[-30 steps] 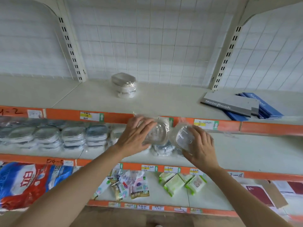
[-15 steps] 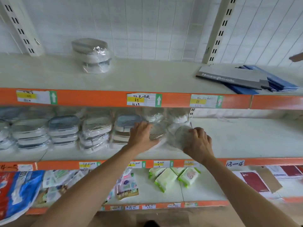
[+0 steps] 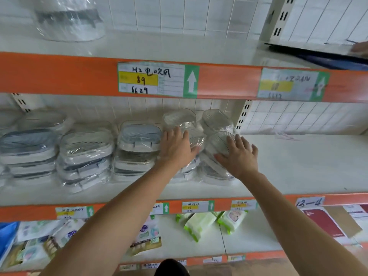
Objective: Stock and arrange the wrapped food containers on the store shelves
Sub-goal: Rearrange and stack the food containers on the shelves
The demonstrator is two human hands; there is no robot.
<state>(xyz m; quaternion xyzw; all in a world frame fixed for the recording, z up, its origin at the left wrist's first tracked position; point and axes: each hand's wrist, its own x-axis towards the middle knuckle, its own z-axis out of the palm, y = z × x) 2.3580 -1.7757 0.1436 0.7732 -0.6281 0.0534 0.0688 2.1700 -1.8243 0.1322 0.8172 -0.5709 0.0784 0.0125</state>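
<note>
White shelves with orange lips front a white grid wall. Wipes lie on the low shelf. On the middle shelf, left hand and right hand, fingers spread, press containers atop right-end stacks. Earlier both gripped them at the lip; the view has since closed in.

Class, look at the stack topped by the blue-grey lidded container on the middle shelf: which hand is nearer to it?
Left. The left hand lies just right of the blue-grey lidded container; the right hand is further right.

green wipe packs lie on the bottom shelf; notebooks above.
</note>
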